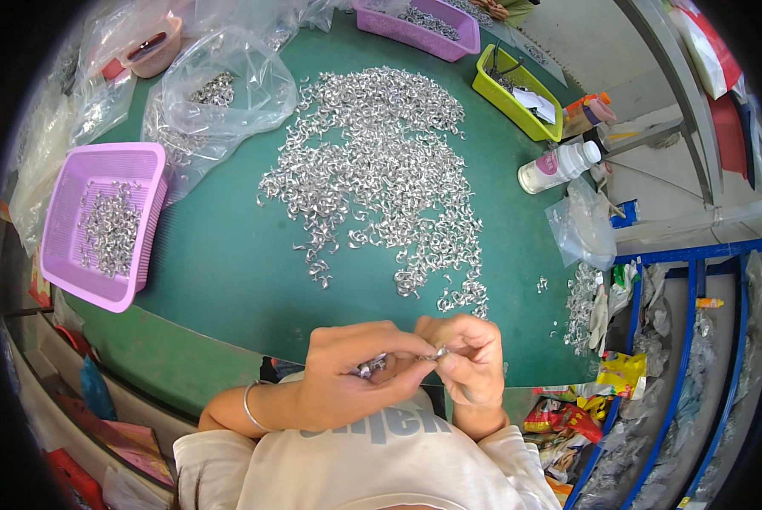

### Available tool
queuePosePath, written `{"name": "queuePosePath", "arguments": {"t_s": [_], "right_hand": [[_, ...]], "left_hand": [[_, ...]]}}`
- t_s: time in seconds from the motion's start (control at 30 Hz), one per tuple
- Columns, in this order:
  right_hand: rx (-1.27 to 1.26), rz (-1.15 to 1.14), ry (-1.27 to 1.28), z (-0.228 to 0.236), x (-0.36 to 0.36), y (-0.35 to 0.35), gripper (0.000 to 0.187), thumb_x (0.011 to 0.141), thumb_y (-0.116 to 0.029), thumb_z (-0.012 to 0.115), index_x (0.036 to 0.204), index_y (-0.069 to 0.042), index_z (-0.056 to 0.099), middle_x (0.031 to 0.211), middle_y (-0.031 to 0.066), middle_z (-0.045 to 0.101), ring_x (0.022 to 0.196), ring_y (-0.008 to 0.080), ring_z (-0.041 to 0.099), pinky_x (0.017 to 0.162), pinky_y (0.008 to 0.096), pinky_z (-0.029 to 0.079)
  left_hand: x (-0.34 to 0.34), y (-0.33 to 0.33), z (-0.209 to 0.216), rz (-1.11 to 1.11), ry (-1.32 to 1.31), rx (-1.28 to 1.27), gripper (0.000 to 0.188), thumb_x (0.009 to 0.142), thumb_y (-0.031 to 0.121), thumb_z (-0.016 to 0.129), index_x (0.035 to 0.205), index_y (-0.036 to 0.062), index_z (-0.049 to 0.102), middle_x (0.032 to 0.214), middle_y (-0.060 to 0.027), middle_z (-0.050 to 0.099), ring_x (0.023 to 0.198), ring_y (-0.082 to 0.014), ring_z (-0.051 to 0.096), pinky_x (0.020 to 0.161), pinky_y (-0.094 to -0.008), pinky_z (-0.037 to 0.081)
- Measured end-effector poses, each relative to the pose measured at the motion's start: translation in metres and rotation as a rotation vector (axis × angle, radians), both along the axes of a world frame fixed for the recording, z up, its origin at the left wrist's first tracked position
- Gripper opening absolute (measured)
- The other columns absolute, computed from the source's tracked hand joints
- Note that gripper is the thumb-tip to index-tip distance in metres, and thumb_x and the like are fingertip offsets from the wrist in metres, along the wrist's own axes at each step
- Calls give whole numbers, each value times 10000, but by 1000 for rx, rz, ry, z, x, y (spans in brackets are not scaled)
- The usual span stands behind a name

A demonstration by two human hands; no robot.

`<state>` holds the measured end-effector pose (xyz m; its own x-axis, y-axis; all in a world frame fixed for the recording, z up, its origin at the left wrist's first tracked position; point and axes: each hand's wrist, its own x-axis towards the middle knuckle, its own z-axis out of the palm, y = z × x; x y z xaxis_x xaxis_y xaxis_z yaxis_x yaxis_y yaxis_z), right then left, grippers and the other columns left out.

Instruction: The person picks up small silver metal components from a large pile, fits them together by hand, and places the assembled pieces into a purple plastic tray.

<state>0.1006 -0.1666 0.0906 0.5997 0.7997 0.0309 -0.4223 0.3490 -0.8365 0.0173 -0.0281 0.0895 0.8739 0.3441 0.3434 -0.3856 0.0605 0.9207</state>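
Observation:
My left hand (351,374) is closed around several small shiny metal pieces (371,365), which show between the thumb and fingers. Its fingertips meet those of my right hand (470,361) at one more small curved metal piece (438,353), and both hands pinch it. Fingers cover most of that piece, so its exact shape is hidden. Beyond my hands, a wide loose pile of like silvery, hook-shaped metal pieces (381,161) spreads over the green tabletop (220,263).
At the left stands a purple basket (54,229) with more pieces, beside a clear plastic bag (262,81). Along the back are another purple basket (372,21) and a green basket (491,89). A white bottle (555,167) lies right, near a blue rack (695,331).

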Motion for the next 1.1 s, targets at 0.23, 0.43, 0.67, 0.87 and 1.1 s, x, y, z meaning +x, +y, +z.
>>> {"name": "queuePosePath", "arguments": {"t_s": [0.23,0.43,0.67,0.87,1.1], "right_hand": [[-34,-65,-123,0,1,-3,136,743,79,590,875,81,560,805,144,573,755,181,509,661,287,415],[-35,-103,-200,-2,1,-3,168,728,118,585,892,95,559,832,153,587,768,190,516,666,294,426],[-146,-166,-197,-5,3,-7,191,727,169,541,902,95,560,863,155,593,809,197,557,722,302,467],[-117,-149,-55,-16,8,-13,173,761,131,525,924,80,559,882,146,598,795,174,581,726,287,471],[-193,-174,-26,-24,12,-21,189,748,122,562,930,72,550,877,132,596,799,164,576,726,281,469]], "left_hand": [[0,-1,0,13,17,-13,192,655,-82,648,829,-5,628,582,-16,514,455,-41,402,411,-183,303],[1,0,-2,-43,124,-103,104,694,-55,603,793,-30,627,589,-50,569,488,-63,476,437,-182,338],[10,8,-16,-420,431,-1060,126,861,134,495,885,17,534,681,-27,490,470,-17,275,400,-160,218],[11,5,-23,-431,400,-1244,90,839,105,446,825,24,482,730,-78,511,485,-38,307,391,-163,231],[12,-5,-20,-311,408,-741,79,816,59,513,867,1,524,806,-67,566,574,-57,439,447,-174,322]]}}
